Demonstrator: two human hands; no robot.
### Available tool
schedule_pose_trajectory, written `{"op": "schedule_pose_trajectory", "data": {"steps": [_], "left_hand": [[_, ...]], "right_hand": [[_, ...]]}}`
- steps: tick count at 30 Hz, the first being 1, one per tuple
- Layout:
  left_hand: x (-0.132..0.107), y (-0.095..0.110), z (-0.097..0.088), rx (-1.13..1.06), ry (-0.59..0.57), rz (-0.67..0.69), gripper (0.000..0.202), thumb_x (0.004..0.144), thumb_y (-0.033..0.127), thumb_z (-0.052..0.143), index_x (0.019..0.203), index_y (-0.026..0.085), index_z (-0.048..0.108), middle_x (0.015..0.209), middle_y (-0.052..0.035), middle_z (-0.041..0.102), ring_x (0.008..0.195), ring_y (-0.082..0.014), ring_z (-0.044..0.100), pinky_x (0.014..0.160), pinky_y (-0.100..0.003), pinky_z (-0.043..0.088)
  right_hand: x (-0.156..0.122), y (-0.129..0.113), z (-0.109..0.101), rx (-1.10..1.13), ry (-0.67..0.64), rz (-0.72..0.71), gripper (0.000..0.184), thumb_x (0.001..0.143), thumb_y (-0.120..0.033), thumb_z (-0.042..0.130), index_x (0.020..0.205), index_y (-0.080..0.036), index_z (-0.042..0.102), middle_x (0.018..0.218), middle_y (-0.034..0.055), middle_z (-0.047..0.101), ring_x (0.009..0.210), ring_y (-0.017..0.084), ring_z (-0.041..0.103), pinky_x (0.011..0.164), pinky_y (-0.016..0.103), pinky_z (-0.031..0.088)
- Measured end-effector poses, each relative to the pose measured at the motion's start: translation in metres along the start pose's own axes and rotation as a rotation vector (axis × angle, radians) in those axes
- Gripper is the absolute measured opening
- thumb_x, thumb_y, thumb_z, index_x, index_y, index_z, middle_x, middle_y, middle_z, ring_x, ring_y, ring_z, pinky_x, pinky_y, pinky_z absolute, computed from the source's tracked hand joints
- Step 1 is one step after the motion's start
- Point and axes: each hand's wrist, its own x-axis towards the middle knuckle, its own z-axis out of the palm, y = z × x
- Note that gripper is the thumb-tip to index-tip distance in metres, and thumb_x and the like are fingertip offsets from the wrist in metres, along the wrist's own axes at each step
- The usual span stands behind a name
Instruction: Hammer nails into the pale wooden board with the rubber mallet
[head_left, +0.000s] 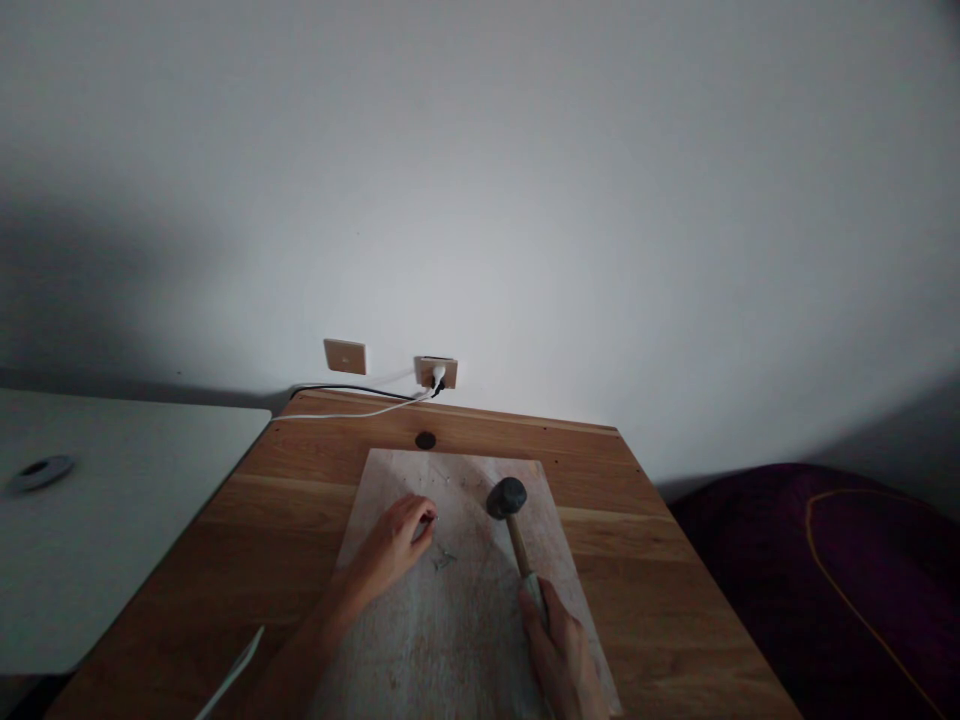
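Note:
A pale wooden board (420,620) lies on a brown wooden table (285,500). My left hand (397,545) rests on the board with its fingertips pinched together on a small nail-like thing near several loose nails (442,558). My right hand (562,660) is wrapped round the wooden handle of a hammer (508,500), whose dark head hangs over the board's far part, right of my left hand.
A white table (112,520) with a round grommet (41,472) stands to the left. Wall sockets (435,372) with white and black cables sit behind the table. A dark purple cushion (810,580) lies to the right. A white strip (232,670) lies at the near left.

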Motion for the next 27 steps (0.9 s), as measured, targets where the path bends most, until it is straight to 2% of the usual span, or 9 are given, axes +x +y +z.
{"op": "schedule_pose_trajectory", "data": {"steps": [5, 10, 14, 16, 19, 22, 27], "left_hand": [[0.001, -0.001, 0.000, -0.012, 0.018, -0.017, 0.026, 0.086, 0.002, 0.054, 0.101, 0.022, 0.059, 0.096, -0.0027, 0.066, 0.090, -0.0178, 0.066, 0.080, -0.030, 0.053], [0.000, -0.005, 0.002, 0.002, 0.030, -0.038, 0.027, 0.086, 0.002, 0.054, 0.102, 0.022, 0.063, 0.093, -0.0025, 0.066, 0.089, -0.0175, 0.066, 0.079, -0.029, 0.053], [-0.002, -0.008, 0.000, -0.028, 0.055, -0.074, 0.020, 0.095, 0.015, 0.053, 0.106, 0.022, 0.068, 0.095, -0.0046, 0.069, 0.088, -0.0179, 0.068, 0.079, -0.029, 0.055], [0.001, -0.010, -0.003, -0.058, 0.060, -0.093, 0.021, 0.099, 0.022, 0.051, 0.110, 0.022, 0.070, 0.097, -0.0055, 0.071, 0.089, -0.0186, 0.070, 0.081, -0.030, 0.055], [0.017, -0.018, -0.011, -0.109, 0.044, -0.111, 0.023, 0.100, 0.026, 0.050, 0.110, 0.023, 0.070, 0.100, -0.0058, 0.076, 0.091, -0.0193, 0.071, 0.083, -0.030, 0.054], [0.046, -0.029, -0.018, -0.133, 0.023, -0.121, 0.019, 0.097, 0.026, 0.055, 0.107, 0.022, 0.071, 0.099, -0.0052, 0.078, 0.091, -0.0197, 0.072, 0.083, -0.029, 0.053], [0.088, -0.051, -0.015, -0.174, -0.037, -0.148, 0.007, 0.088, 0.026, 0.066, 0.090, 0.019, 0.068, 0.077, -0.0005, 0.073, 0.070, -0.0154, 0.066, 0.069, -0.024, 0.048]], "right_hand": [[-0.001, -0.009, -0.004, 0.005, -0.030, -0.002, 0.081, 0.092, -0.084, 0.027, 0.118, -0.017, 0.065, 0.095, 0.0153, 0.081, 0.097, 0.031, 0.077, 0.078, 0.030, 0.054], [0.000, -0.004, -0.004, -0.011, -0.056, 0.009, 0.080, 0.094, -0.080, 0.025, 0.123, -0.016, 0.063, 0.096, 0.0160, 0.081, 0.091, 0.029, 0.078, 0.078, 0.030, 0.054], [0.001, -0.001, -0.005, -0.032, -0.061, 0.018, 0.080, 0.096, -0.077, 0.025, 0.130, -0.014, 0.061, 0.108, 0.0177, 0.080, 0.103, 0.028, 0.076, 0.084, 0.029, 0.054], [0.000, -0.002, -0.005, -0.016, -0.057, 0.003, 0.077, 0.097, -0.076, 0.025, 0.128, -0.015, 0.062, 0.107, 0.0166, 0.080, 0.103, 0.028, 0.076, 0.082, 0.028, 0.054], [-0.001, -0.006, -0.003, -0.010, -0.032, 0.006, 0.079, 0.095, -0.079, 0.025, 0.124, -0.016, 0.063, 0.098, 0.0161, 0.081, 0.094, 0.030, 0.078, 0.076, 0.030, 0.055], [-0.002, -0.008, 0.000, -0.017, 0.014, -0.001, 0.086, 0.092, -0.085, 0.019, 0.118, -0.016, 0.065, 0.094, 0.0180, 0.081, 0.089, 0.032, 0.078, 0.073, 0.032, 0.055], [-0.004, -0.010, 0.000, -0.029, 0.063, 0.003, 0.094, 0.089, -0.089, 0.015, 0.118, -0.015, 0.066, 0.098, 0.0193, 0.081, 0.093, 0.031, 0.078, 0.075, 0.032, 0.056]]}}
